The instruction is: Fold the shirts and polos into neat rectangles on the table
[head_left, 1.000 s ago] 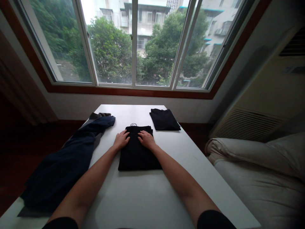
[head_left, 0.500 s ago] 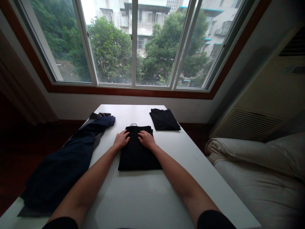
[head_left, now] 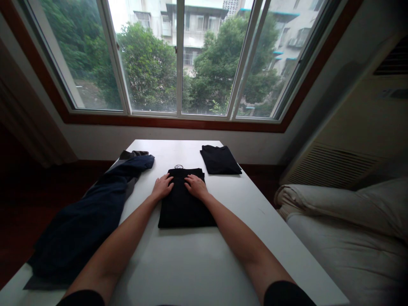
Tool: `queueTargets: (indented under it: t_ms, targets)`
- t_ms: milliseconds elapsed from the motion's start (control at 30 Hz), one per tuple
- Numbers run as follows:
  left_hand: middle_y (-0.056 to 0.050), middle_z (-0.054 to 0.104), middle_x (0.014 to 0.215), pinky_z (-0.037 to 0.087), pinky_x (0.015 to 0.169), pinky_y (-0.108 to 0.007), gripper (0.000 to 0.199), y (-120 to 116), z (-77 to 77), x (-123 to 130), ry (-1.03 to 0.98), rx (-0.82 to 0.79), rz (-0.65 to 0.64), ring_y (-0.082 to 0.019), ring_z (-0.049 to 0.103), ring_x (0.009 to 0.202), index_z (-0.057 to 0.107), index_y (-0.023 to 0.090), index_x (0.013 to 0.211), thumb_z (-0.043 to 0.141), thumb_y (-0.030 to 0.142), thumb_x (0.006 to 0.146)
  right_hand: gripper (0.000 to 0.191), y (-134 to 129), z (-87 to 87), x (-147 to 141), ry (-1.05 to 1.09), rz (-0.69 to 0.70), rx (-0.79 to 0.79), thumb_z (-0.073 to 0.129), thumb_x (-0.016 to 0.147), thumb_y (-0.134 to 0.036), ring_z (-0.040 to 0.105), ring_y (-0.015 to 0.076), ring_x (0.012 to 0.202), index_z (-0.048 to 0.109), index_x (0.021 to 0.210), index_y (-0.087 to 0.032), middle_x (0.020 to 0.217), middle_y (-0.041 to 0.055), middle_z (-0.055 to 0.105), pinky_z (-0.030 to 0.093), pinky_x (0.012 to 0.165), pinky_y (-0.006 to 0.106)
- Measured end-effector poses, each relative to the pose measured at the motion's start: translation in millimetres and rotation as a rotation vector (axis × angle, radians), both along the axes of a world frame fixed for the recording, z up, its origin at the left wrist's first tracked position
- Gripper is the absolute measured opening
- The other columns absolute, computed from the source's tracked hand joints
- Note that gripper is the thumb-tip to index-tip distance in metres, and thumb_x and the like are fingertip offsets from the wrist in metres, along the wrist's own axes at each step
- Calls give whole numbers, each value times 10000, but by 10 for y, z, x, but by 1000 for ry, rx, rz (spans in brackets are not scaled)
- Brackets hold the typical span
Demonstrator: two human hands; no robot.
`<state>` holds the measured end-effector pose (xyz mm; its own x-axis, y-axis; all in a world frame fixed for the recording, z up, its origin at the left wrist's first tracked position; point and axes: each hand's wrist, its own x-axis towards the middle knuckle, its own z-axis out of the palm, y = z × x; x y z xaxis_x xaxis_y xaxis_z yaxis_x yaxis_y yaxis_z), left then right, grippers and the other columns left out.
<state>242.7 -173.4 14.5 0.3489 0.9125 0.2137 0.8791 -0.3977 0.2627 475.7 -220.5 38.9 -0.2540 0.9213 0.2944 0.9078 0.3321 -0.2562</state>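
Note:
A black folded garment (head_left: 185, 208) lies flat on the white table (head_left: 178, 263) in front of me, a thin drawstring loop (head_left: 179, 166) showing at its far edge. It looks like trousers or shorts. My left hand (head_left: 163, 186) rests on its upper left edge, fingers spread. On the upper right part lies my right hand (head_left: 195, 186), palm down with its fingers stretched out. Neither hand grips the cloth. Farther back on the right is a second folded dark garment (head_left: 220, 160).
Along the table's left side stretches a loose pile of dark blue and grey clothes (head_left: 92, 212), partly over the edge. A beige sofa (head_left: 347, 229) stands to the right, below a large floor unit with vents (head_left: 331, 163). Beyond the table is a wide window (head_left: 178, 63).

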Motion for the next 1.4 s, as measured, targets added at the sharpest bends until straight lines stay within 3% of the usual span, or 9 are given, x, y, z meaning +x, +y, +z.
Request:
queueTargets:
  t_ms: [733, 1400]
  targets:
    - [-76, 440, 1641, 300, 1239, -484, 457, 27, -6, -3, -29, -19, 10, -281, 382, 1520, 606, 275, 1456, 530, 383, 1019, 398, 16, 31, -16, 14, -9, -22, 584, 1023, -339, 485, 243, 1453, 681, 1392, -228, 1501, 89, 600, 352, 1234, 391]
    - [-107, 432, 1643, 299, 1234, -510, 469, 44, -14, -29, -28, -15, 4, -296, 383, 1514, 602, 240, 1463, 519, 391, 1026, 405, 86, -60, -16, 19, 12, -1, 571, 1031, -355, 471, 249, 1456, 679, 1394, -212, 1499, 101, 596, 332, 1240, 385]
